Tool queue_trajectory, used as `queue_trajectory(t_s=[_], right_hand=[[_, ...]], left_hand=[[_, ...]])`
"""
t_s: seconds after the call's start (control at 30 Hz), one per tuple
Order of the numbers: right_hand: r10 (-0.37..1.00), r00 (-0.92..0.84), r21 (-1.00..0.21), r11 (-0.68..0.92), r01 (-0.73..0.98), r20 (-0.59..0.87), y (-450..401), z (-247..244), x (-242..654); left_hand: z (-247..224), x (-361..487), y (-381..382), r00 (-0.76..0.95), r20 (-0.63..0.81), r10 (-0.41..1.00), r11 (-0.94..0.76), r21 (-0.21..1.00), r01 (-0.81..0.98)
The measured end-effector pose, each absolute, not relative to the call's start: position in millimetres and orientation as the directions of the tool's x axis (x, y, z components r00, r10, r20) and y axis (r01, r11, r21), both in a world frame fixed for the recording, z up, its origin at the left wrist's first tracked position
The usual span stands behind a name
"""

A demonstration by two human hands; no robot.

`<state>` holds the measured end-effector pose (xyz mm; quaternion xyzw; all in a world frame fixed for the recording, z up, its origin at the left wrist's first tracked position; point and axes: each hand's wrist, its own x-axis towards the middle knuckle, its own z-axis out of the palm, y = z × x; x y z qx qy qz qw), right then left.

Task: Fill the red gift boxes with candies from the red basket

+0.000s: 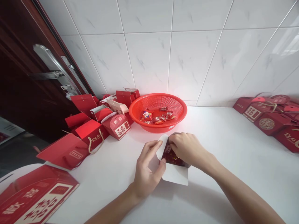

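Observation:
An open small box (175, 174) with white inner flaps stands on the white table in front of me. Dark red wrapped pieces show inside it. My left hand (148, 166) grips the box's left side, thumb and fingers closed on the wall and flap. My right hand (187, 147) reaches over the box's far right edge with its fingers bent down into the opening; the fingertips are hidden, so what they hold cannot be made out. Just beyond the box sits a red mesh basket (158, 127) with several wrapped candies (147, 116) in it.
Several red gift boxes, some open, crowd the left; one (119, 126) is near the basket and a large one (42, 199) at the near left. More red boxes (268, 123) are at the right. A tiled wall (149, 62) stands behind; a door (23, 62) is at left.

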<state>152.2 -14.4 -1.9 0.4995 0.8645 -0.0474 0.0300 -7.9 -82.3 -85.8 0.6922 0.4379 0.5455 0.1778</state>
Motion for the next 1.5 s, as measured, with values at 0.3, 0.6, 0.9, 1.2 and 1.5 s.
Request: queue_trajectory(t_s=[0.3,0.6,0.9,1.2,1.5], right_hand=[[0.735,-0.674,-0.232,0.645,0.728,-0.072,-21,13,172],[0.627,-0.764,-0.317,0.701,0.638,-0.153,-28,36,200],[0.632,-0.753,-0.37,0.665,0.648,-0.184,-29,45,208],[0.655,-0.753,-0.221,0.726,0.651,-0.068,-35,36,192],[0.597,-0.761,-0.04,0.78,0.625,-0.255,-52,25,180]], left_hand=[[-87,-10,-81,0.014,0.595,0.804,-0.551,0.735,0.396],[-80,-20,-74,-0.082,0.599,0.797,-0.527,0.754,0.391],[-78,-26,-71,-0.081,0.657,0.75,-0.608,0.732,0.307],[-74,-30,-65,-0.038,0.527,0.849,-0.493,0.817,0.299],[-74,-15,-79,0.211,0.765,0.608,-0.777,0.519,0.357]])
